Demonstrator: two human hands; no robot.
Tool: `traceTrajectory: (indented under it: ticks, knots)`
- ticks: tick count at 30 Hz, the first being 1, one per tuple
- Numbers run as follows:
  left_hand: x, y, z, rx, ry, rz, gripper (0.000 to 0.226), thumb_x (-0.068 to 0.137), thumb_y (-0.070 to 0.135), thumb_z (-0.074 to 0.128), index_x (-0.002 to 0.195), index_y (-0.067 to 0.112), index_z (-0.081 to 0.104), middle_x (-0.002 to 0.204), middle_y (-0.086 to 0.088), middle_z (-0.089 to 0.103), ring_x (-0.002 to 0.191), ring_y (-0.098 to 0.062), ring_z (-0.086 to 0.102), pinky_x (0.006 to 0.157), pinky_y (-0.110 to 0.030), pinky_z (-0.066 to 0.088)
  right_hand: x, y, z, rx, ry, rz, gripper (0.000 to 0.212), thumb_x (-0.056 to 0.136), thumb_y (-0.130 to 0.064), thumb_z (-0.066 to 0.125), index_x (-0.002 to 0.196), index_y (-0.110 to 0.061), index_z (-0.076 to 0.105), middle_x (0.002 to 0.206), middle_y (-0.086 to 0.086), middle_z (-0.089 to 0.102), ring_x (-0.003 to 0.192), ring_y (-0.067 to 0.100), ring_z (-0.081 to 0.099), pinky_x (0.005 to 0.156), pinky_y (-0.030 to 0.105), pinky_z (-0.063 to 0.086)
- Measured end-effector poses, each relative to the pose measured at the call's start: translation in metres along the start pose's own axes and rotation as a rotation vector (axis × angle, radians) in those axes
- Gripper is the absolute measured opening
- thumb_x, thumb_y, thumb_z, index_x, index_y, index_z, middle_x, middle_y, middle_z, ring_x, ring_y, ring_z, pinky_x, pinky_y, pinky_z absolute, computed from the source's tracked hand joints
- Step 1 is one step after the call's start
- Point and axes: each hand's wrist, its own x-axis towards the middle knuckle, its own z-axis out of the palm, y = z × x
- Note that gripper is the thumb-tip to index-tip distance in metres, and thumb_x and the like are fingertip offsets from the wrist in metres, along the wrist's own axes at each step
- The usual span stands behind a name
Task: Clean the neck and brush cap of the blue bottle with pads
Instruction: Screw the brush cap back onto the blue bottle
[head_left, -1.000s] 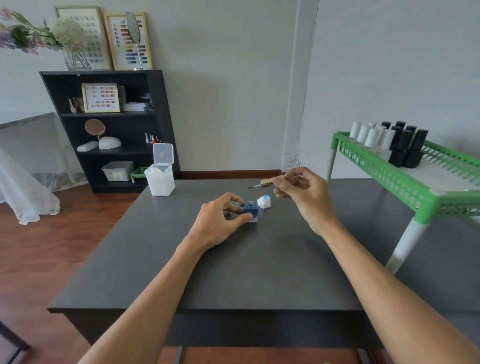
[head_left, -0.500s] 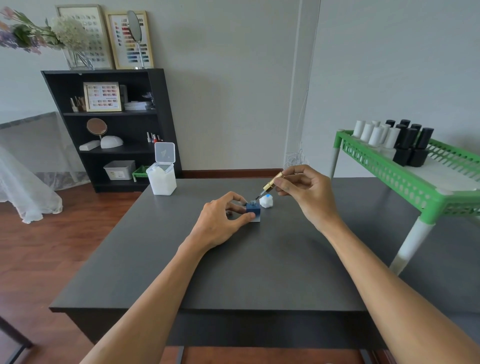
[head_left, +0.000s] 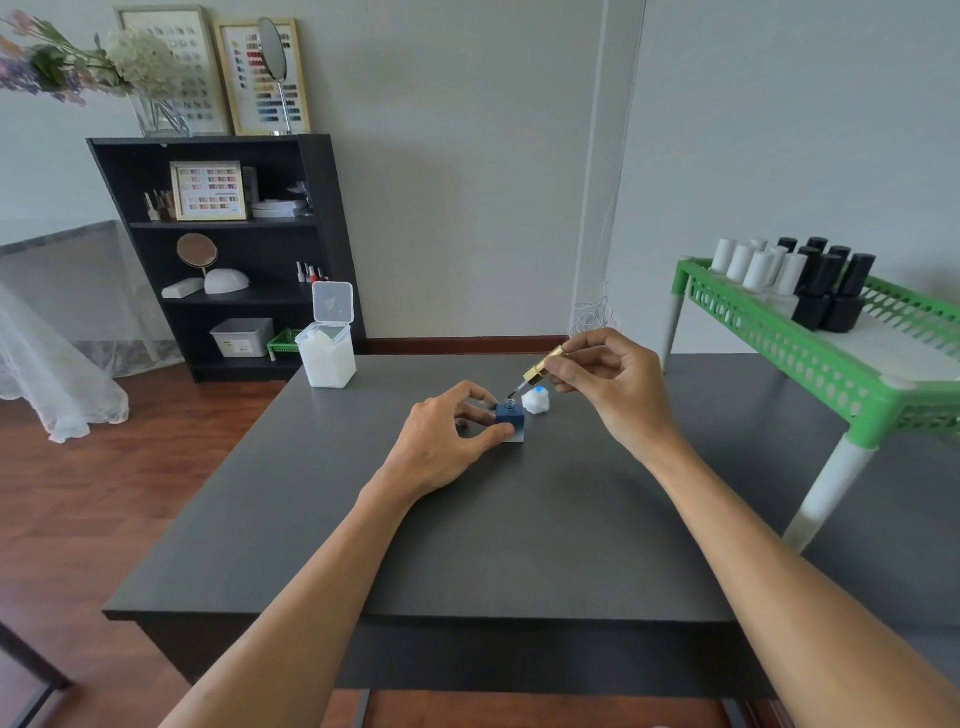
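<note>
At the far left of the dark grey rectangular table (head_left: 467, 545) stands a clear plastic box of white cotton pads (head_left: 327, 358), its hinged lid flipped upright. Well to the right of it, near the middle of the table, your left hand (head_left: 441, 447) rests on the tabletop and pinches the small square dark-blue glass bottle (head_left: 510, 418): your thumb presses its near side, and your other fingers curl round its far left side. The bottle stands upright on the table with its neck uncapped. Just beside it on the far right lies a crumpled white cotton pad with a blue stain (head_left: 536, 401); whether the two touch is unclear. Above them, your right hand (head_left: 613, 384) pinches the gold metallic brush cap (head_left: 543, 365) between thumb and forefinger, the remaining fingers folded in behind. The cap slants down to the left, and its thin dark brush points into the bottle's mouth; whether the tip is inside is too small to tell. At the far right a green plastic rack (head_left: 810, 358) carries white and black bottles.
</note>
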Motion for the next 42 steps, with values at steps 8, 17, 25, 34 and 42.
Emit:
traceTrajectory:
  ticks: [8,17,25,34,42]
  knots:
    - [0.0,0.0,0.0,0.005,0.002,-0.003,0.028,0.09,0.049,0.079,0.099,0.048,0.052,0.094,0.031,0.066,0.097,-0.003,0.064,0.09,-0.029,0.044,-0.001,-0.002,0.0,-0.025,-0.014,-0.003,0.018,0.085,-0.009,0.088,0.096,-0.006,0.074,0.089,0.009,0.083,0.08,0.02,0.081,0.067,0.025,0.063]
    - [-0.001,0.0,0.0,0.003,0.006,-0.006,0.029,0.09,0.048,0.079,0.105,0.045,0.055,0.094,0.03,0.068,0.1,-0.006,0.066,0.095,-0.033,0.05,-0.001,0.0,0.0,-0.071,-0.025,-0.027,0.017,0.084,-0.016,0.09,0.093,-0.013,0.075,0.087,0.005,0.082,0.078,0.018,0.079,0.067,0.024,0.062]
    - [-0.001,0.001,0.0,0.0,0.011,-0.011,0.03,0.09,0.048,0.079,0.108,0.041,0.057,0.098,0.024,0.071,0.098,-0.005,0.067,0.095,-0.032,0.051,0.001,0.001,-0.002,-0.08,-0.026,-0.057,0.016,0.083,-0.023,0.09,0.09,-0.023,0.076,0.089,0.003,0.082,0.078,0.02,0.079,0.07,0.03,0.064]
    - [0.004,-0.002,0.001,0.015,-0.002,-0.023,0.029,0.089,0.049,0.08,0.101,0.047,0.053,0.09,0.032,0.067,0.091,0.007,0.062,0.093,-0.03,0.047,0.002,0.001,0.002,-0.111,-0.046,-0.069,0.016,0.084,-0.019,0.089,0.094,-0.02,0.076,0.09,0.001,0.083,0.083,0.019,0.08,0.072,0.027,0.063]
    - [0.002,-0.002,0.003,0.007,0.014,-0.026,0.031,0.088,0.049,0.08,0.107,0.044,0.055,0.092,0.028,0.068,0.091,0.003,0.064,0.094,-0.03,0.047,0.009,-0.003,0.02,-0.346,-0.177,-0.137,0.015,0.085,-0.029,0.087,0.095,-0.031,0.076,0.086,-0.013,0.08,0.082,0.01,0.077,0.075,0.02,0.06]
